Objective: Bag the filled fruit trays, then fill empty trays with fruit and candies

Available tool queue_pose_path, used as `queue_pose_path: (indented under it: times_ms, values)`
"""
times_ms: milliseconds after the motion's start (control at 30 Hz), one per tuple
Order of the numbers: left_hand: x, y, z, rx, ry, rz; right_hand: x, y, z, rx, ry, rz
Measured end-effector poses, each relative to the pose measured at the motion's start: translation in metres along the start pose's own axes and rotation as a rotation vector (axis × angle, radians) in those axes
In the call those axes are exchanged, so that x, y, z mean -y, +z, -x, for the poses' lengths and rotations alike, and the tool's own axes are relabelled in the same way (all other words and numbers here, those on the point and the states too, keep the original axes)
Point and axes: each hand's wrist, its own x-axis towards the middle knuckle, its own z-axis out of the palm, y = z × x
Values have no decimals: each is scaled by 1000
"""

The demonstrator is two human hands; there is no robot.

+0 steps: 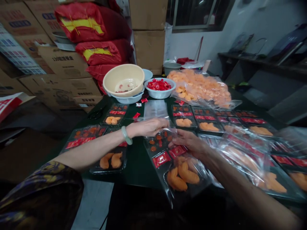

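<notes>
My left hand, with a pale green bangle on the wrist, grips the far open edge of a clear plastic bag. Inside the bag lies a black food tray with orange pieces, red sauce packets and small orange rounds. My right hand rests on the tray's upper right side, fingers pinched on the bag's film. The bag and tray sit on the dark table in front of me.
Several filled black trays lie left and beyond; bagged trays are piled at right. At the back stand a beige basin, a white bowl of red packets and a big bag of orange pieces. Cardboard boxes and red sacks stack behind.
</notes>
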Motion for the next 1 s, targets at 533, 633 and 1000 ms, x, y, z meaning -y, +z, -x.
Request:
queue_pose_path:
  times_ms: [533,633,1000]
  values:
    - [-55,49,86,-312,-613,206,-70,40,65,-328,-44,-280]
    - [-78,57,97,-406,-629,51,-77,50,71,-378,-45,-313]
    - [-149,88,137,-350,-652,11,-105,68,82,-493,-8,-390]
